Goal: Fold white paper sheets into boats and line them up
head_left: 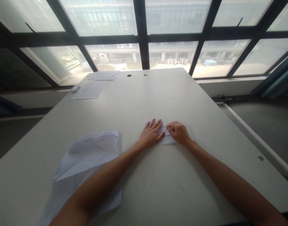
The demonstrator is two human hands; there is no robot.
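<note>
Facing gridded windows, a white table

Two slim, bare forearms — tapering to long-fingered hands

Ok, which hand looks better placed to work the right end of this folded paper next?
Probably the right hand: its fingertips already rest on that end of the folded white paper, while the left hand lies flat with fingers spread over the other end, seemingly pinning it.
</note>
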